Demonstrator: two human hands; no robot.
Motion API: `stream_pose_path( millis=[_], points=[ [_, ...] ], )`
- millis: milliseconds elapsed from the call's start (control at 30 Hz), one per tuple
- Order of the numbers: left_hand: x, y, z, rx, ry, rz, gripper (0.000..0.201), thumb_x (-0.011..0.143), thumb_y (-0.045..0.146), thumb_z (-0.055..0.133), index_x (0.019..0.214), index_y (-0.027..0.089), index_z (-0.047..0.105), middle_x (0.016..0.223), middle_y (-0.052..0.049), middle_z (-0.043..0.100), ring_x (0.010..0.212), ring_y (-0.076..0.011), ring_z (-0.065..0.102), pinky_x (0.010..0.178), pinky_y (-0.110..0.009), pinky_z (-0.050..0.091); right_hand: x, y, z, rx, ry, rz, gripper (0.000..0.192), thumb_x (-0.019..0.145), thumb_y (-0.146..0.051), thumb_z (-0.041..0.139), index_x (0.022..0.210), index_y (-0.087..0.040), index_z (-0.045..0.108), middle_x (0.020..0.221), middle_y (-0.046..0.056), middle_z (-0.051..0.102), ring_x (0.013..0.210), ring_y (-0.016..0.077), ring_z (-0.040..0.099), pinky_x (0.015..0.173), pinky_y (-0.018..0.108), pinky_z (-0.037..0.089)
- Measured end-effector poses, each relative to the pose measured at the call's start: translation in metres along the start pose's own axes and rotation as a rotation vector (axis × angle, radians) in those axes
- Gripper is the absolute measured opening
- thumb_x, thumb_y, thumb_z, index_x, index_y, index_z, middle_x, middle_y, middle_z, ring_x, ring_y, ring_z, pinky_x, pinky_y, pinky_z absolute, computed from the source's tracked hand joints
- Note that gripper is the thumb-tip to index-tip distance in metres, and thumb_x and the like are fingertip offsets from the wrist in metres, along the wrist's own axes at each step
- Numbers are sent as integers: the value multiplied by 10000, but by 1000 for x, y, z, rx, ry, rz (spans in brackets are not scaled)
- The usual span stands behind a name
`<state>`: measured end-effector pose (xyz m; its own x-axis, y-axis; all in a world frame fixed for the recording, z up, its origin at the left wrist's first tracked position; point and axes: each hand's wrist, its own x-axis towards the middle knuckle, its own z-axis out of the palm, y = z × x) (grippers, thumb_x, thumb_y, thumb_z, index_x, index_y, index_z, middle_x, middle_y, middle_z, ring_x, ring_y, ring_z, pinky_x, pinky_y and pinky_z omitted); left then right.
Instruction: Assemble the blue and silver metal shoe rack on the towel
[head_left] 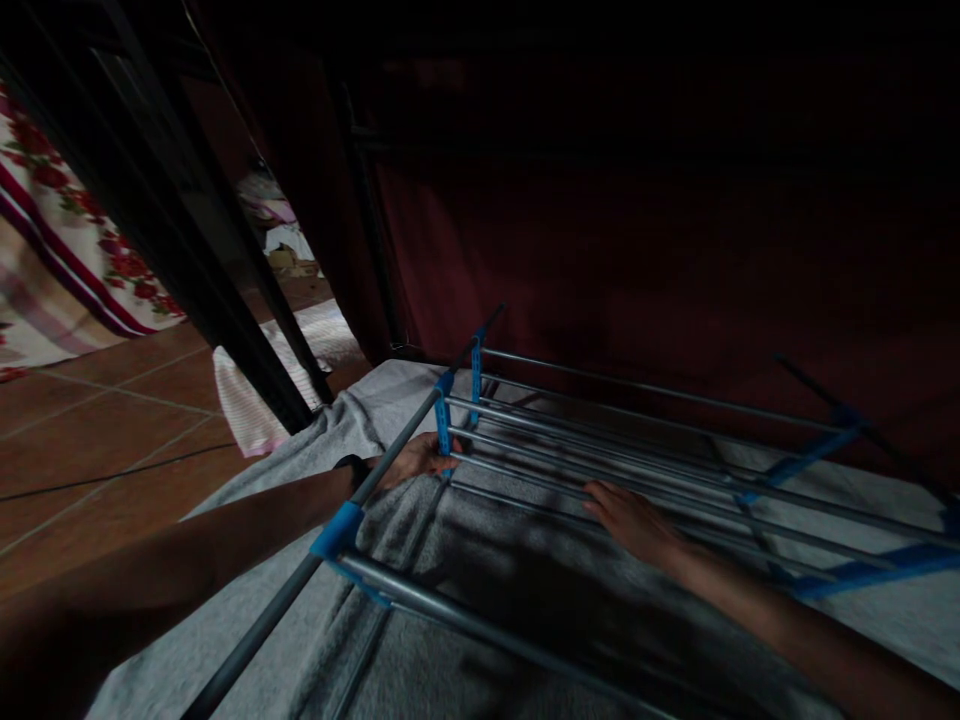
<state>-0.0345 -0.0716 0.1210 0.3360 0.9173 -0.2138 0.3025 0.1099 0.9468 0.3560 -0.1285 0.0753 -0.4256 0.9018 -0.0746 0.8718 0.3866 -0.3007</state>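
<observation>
A metal drying rack [637, 440] with grey bars and blue plastic joints stands low over a grey towel [487, 570] spread on the floor. My left hand [416, 458] reaches under the rack's left side bar and rests on the towel, fingers loosely curled by a blue joint. A dark band sits on that wrist. My right hand [634, 520] lies flat on the towel beneath the rack's bars, fingers together and pointing left. Neither hand clearly grips anything.
Dark red fabric [675, 250] hangs close behind the rack. Black slanted bars [195, 260] rise at the left. A pink-white cloth [247, 400] lies on the terracotta tiled floor [97, 430]. A floral fabric [67, 250] is at the far left.
</observation>
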Motion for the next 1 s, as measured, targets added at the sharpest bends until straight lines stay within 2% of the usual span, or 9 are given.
stream_pose_path(
  millis=[100, 300, 467, 767, 1000],
  points=[
    [3, -4, 1, 24, -87, -3, 421, 702, 365, 790, 1026, 144, 639, 735, 9, 568, 719, -165, 487, 690, -303, 412, 12, -13, 1, 3, 16, -67, 329, 1039, -357, 319, 1159, -226, 596, 1109, 75, 691, 1013, 217, 647, 850, 333, 471],
    [9, -12, 4, 31, -23, -34, 468, 615, 439, 837, 935, 171, 624, 732, 22, 546, 707, -166, 512, 684, -304, 414, 29, -30, 8, -73, 20, -60, 295, 1049, -345, 325, 1139, -224, 579, 1108, 73, 697, 995, 209, 648, 767, 295, 439],
    [14, -23, 2, -6, 23, -26, 513, 617, 504, 818, 958, 173, 627, 789, 3, 579, 708, -168, 519, 683, -312, 413, 29, -33, 6, -129, 23, -51, 268, 1052, -334, 333, 1081, -235, 580, 1051, 51, 710, 921, 200, 668, 702, 283, 408],
    [14, -27, 1, -56, 7, -34, 534, 622, 502, 825, 993, 171, 631, 812, 5, 578, 714, -159, 503, 696, -311, 404, 31, -35, 4, -111, -15, -55, 281, 1050, -338, 329, 1107, -247, 589, 1079, 51, 718, 971, 202, 667, 757, 278, 414],
    [11, -18, 4, -35, 12, -53, 533, 612, 534, 824, 953, 173, 632, 806, 2, 579, 704, -154, 494, 687, -303, 390, 31, -37, -2, -100, -31, -40, 301, 1052, -369, 317, 1101, -245, 587, 1068, 62, 716, 944, 206, 668, 730, 283, 425]
  ],
)
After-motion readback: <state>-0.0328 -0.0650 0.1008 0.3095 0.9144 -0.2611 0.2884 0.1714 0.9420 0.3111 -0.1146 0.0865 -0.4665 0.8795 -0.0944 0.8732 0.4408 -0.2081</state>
